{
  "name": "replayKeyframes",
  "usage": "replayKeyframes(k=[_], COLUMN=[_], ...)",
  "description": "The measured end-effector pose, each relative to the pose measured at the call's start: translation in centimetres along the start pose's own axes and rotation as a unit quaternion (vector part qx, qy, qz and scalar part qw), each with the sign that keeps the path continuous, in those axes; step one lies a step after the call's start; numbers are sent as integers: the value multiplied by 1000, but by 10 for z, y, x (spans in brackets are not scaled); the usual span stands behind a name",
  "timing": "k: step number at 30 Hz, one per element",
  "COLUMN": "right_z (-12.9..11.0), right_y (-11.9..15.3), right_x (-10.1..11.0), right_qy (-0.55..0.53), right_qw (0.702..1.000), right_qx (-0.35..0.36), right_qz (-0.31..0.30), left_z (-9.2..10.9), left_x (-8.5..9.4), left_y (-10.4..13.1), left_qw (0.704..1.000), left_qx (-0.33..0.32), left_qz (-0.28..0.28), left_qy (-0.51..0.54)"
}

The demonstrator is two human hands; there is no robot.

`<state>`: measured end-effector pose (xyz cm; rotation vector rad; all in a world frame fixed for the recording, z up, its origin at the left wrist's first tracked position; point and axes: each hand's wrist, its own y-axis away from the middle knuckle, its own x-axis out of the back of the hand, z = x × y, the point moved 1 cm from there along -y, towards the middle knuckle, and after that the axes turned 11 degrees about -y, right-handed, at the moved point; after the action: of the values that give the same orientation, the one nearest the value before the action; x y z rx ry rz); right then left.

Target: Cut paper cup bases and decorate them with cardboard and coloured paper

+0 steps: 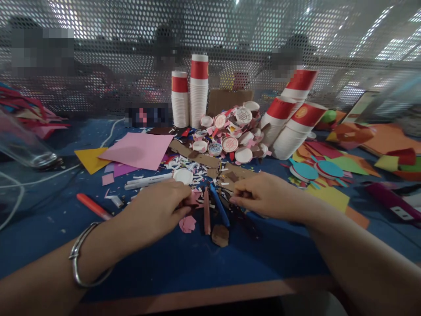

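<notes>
My left hand point(158, 206), with a silver bangle at its wrist, is closed over the blue table, its fingertips at pink paper pieces point(196, 198); what it holds, if anything, is hidden. Opposite it, my right hand point(259, 195) has curled fingers by the paper scraps, and its grip is too small to make out. Between the hands lie a brownish-pink pen point(207, 210) and a blue pen point(219, 205). A brown paper piece point(220, 235) and a pink cut-out point(187, 224) rest nearer the front edge. Beyond my left hand is a round white disc point(183, 176).
Paper cup stacks point(199, 92) stand at the back, with others leaning point(297, 127) on the right. A heap of small cup pieces point(230, 142) sits between them. Pink paper point(138, 150), white markers point(148, 181), a red marker point(94, 206) and a glass point(29, 145) lie left.
</notes>
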<state>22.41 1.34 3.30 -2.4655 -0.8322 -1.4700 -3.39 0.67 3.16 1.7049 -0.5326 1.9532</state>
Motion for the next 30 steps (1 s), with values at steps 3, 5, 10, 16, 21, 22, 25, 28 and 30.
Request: replayKeyframes(k=[3, 5, 10, 16, 21, 22, 25, 28, 30], right_z=[2, 4, 6, 10, 19, 23, 43, 69, 83], right_y=[4, 7, 15, 28, 56, 62, 78, 89, 95], right_x=[6, 14, 28, 27, 45, 48, 47, 32, 20], right_qy=[-6, -24, -39, 46, 8, 16, 42, 26, 12], right_qw=[1000, 998, 995, 994, 983, 980, 973, 971, 968], right_qx=[-1, -4, -19, -54, -90, -102, -158, -210, -226], right_qz=[28, 57, 94, 86, 158, 171, 165, 114, 112], left_z=[-1, -2, -3, -7, -7, -6, -6, -6, -5], left_x=[5, 6, 3, 0, -1, -1, 0, -2, -4], left_y=[-2, -4, -7, -12, -12, -11, -11, -11, -12], left_qw=[997, 990, 953, 910, 899, 899, 903, 897, 887], left_qx=[30, 43, 69, 86, 94, 93, 95, 94, 91], left_qz=[43, 67, 101, 138, 168, 172, 171, 156, 149], left_qy=[60, 113, 276, 381, 393, 391, 382, 402, 427])
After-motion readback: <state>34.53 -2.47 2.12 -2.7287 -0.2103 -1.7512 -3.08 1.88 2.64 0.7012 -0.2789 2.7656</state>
